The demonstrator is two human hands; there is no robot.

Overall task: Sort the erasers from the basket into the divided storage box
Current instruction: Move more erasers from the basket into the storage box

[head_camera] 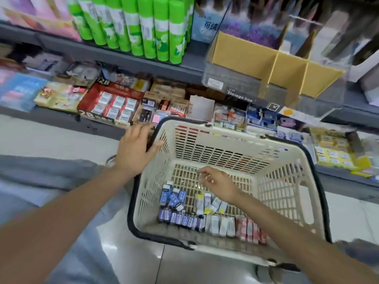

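Observation:
A cream plastic basket [287, 181] with a dark rim stands on the floor below me. Along its near wall lie several boxed erasers: blue ones [174, 198] at left, white ones [220, 224] in the middle, red ones [249, 229] at right. My right hand [219, 182] hovers inside the basket above the white erasers, fingers loosely curled, holding nothing. My left hand [137, 148] is spread flat against the basket's left rim. The clear divided storage box [256, 87] with yellow card dividers sits on the shelf at upper right, its compartments bare.
Green glue sticks [143, 27] stand on the upper shelf. The lower shelf holds a red 2B eraser carton [110, 101] and other stationery packs. A yellow eraser display [332, 150] sits at right. Grey cloth [51, 173] lies at left on the pale floor.

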